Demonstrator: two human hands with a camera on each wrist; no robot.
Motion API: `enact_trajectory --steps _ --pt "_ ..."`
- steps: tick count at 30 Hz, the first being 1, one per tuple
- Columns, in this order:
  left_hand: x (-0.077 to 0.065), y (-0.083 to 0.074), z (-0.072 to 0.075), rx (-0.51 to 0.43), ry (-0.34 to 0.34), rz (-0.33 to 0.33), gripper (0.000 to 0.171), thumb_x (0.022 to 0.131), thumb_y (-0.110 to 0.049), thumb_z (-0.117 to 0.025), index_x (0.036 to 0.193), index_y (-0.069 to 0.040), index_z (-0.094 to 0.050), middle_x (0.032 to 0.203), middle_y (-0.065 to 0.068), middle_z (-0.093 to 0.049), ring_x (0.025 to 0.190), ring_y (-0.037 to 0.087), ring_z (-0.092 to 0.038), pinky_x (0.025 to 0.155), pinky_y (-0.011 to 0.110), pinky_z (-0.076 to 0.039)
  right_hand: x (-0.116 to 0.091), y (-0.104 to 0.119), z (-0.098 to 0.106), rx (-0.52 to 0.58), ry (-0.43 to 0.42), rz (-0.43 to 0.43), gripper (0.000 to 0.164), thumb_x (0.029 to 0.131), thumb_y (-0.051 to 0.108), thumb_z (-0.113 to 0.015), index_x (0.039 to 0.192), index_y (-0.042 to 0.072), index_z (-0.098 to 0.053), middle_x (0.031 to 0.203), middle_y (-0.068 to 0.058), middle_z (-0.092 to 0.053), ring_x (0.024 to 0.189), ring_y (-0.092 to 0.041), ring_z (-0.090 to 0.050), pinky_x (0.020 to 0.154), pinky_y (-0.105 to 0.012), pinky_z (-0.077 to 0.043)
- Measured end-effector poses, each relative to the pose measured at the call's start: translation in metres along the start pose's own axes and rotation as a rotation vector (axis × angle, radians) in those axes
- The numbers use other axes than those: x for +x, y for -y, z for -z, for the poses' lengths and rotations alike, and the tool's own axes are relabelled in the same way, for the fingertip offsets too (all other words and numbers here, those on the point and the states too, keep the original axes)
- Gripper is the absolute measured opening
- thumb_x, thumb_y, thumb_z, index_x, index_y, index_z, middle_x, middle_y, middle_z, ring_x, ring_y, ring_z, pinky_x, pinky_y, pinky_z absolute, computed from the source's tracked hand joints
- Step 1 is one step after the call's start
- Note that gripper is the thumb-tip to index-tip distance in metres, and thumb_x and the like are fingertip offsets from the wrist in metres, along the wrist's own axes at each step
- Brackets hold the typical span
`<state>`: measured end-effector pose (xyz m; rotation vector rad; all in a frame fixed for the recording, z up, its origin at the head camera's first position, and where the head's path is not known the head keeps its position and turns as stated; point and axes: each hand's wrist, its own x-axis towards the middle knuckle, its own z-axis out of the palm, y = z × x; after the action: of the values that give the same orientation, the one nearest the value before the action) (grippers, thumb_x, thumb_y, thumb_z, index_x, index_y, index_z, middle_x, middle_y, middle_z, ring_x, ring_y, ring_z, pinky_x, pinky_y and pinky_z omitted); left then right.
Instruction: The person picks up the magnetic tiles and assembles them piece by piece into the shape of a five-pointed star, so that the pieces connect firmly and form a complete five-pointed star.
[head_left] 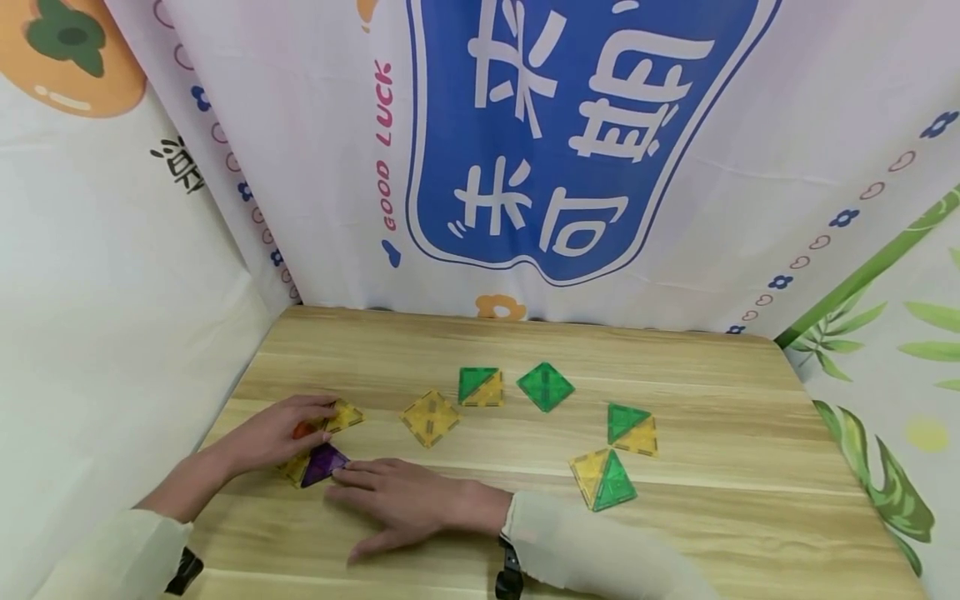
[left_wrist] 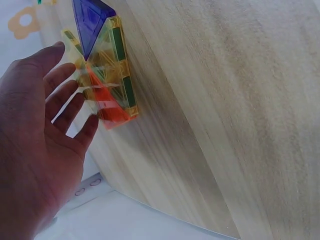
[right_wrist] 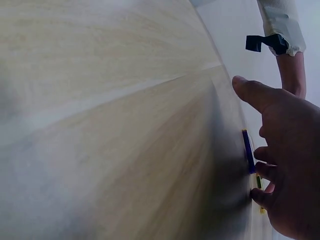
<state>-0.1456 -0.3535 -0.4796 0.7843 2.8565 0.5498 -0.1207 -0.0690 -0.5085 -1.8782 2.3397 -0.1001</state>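
At the table's left, a cluster of translucent magnetic tiles lies flat: a purple triangle (head_left: 322, 464), an orange-red triangle (left_wrist: 111, 107) and yellow triangles (head_left: 347, 416). My left hand (head_left: 281, 432) reaches over the cluster, its fingers loosely bent and their tips at the far and left sides of the tiles. It partly covers the orange-red piece in the head view. The right hand (head_left: 401, 500) lies low over the table, fingers extended and thumb spread. Its fingertips are at the right corner of the purple triangle; the right wrist view shows that purple tile (right_wrist: 248, 151) edge-on beyond the fingers.
Right of the cluster lie a yellow square (head_left: 430, 418), a green-and-yellow square (head_left: 481, 387) and a green square (head_left: 546, 386). Farther right are two more green-and-yellow squares, one upper (head_left: 632, 429), one lower (head_left: 603, 479). Printed cloth (head_left: 337, 208) hangs behind the wooden table (head_left: 720, 417).
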Motion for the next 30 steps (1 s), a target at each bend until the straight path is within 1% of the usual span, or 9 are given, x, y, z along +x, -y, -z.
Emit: enact_trajectory --steps 5,8,11,13,19,22,26,30 --pt "-0.001 0.001 -0.001 0.005 -0.009 -0.013 0.041 0.102 -0.022 -0.072 0.134 0.003 -0.070 0.150 0.026 -0.057 0.136 0.049 -0.054 0.109 0.067 -0.045 0.001 0.000 0.000 0.006 0.030 -0.013 0.089 0.103 0.075 -0.041 0.171 0.022 -0.021 0.177 -0.003 -0.016 0.162 -0.015 -0.015 0.130 -0.028 -0.016" --pt "-0.001 0.001 -0.002 -0.006 -0.014 -0.022 0.040 0.101 -0.021 -0.073 0.133 0.003 -0.070 0.149 0.025 -0.057 0.135 0.050 -0.054 0.108 0.068 -0.045 0.001 -0.001 0.000 0.001 0.031 -0.014 0.087 0.102 0.075 -0.041 0.171 0.024 -0.023 0.177 -0.004 -0.015 0.162 -0.017 -0.017 0.129 -0.032 -0.020" --pt "-0.001 -0.002 -0.003 -0.016 -0.010 -0.036 0.039 0.101 -0.022 -0.073 0.133 0.001 -0.072 0.148 0.025 -0.059 0.134 0.049 -0.055 0.107 0.068 -0.046 -0.001 0.000 0.000 -0.002 0.029 -0.019 0.085 0.103 0.074 -0.042 0.170 0.026 -0.024 0.177 -0.003 -0.018 0.161 -0.018 -0.021 0.128 -0.034 -0.026" --pt "0.000 -0.005 -0.003 -0.018 -0.006 -0.050 0.038 0.100 -0.022 -0.074 0.131 0.000 -0.073 0.145 0.024 -0.061 0.132 0.049 -0.057 0.106 0.068 -0.047 -0.003 0.001 0.001 0.000 0.033 -0.018 0.085 0.103 0.074 -0.042 0.170 0.025 -0.025 0.176 -0.002 -0.022 0.160 -0.017 -0.023 0.128 -0.034 -0.027" --pt "0.003 -0.016 -0.004 -0.009 0.025 -0.085 0.034 0.098 -0.020 -0.077 0.127 -0.003 -0.075 0.138 0.019 -0.066 0.128 0.045 -0.060 0.104 0.065 -0.050 -0.012 0.006 0.003 0.032 0.041 0.008 0.082 0.104 0.071 -0.042 0.170 0.025 -0.027 0.173 0.004 -0.030 0.158 -0.014 -0.026 0.129 -0.032 -0.023" --pt "0.005 -0.023 -0.005 -0.006 0.045 -0.123 0.034 0.097 -0.019 -0.078 0.127 -0.004 -0.076 0.136 0.017 -0.067 0.127 0.043 -0.061 0.103 0.063 -0.051 -0.018 0.008 0.003 0.045 0.038 0.025 0.079 0.105 0.070 -0.042 0.169 0.025 -0.029 0.170 0.007 -0.034 0.157 -0.011 -0.028 0.128 -0.029 -0.022" --pt "0.010 -0.031 -0.007 -0.002 0.059 -0.183 0.034 0.094 -0.017 -0.081 0.126 -0.005 -0.077 0.132 0.012 -0.068 0.122 0.039 -0.063 0.100 0.060 -0.054 -0.029 0.010 0.002 0.066 0.045 0.035 0.077 0.106 0.068 -0.042 0.168 0.026 -0.030 0.167 0.009 -0.039 0.155 -0.008 -0.031 0.126 -0.027 -0.026" --pt "0.015 -0.040 -0.009 -0.019 0.075 -0.242 0.033 0.091 -0.012 -0.083 0.124 -0.006 -0.078 0.127 0.008 -0.069 0.118 0.034 -0.065 0.098 0.054 -0.056 -0.041 0.011 0.002 0.079 0.033 0.052 0.074 0.106 0.066 -0.044 0.167 0.024 -0.034 0.162 0.010 -0.046 0.150 -0.005 -0.037 0.125 -0.023 -0.028"
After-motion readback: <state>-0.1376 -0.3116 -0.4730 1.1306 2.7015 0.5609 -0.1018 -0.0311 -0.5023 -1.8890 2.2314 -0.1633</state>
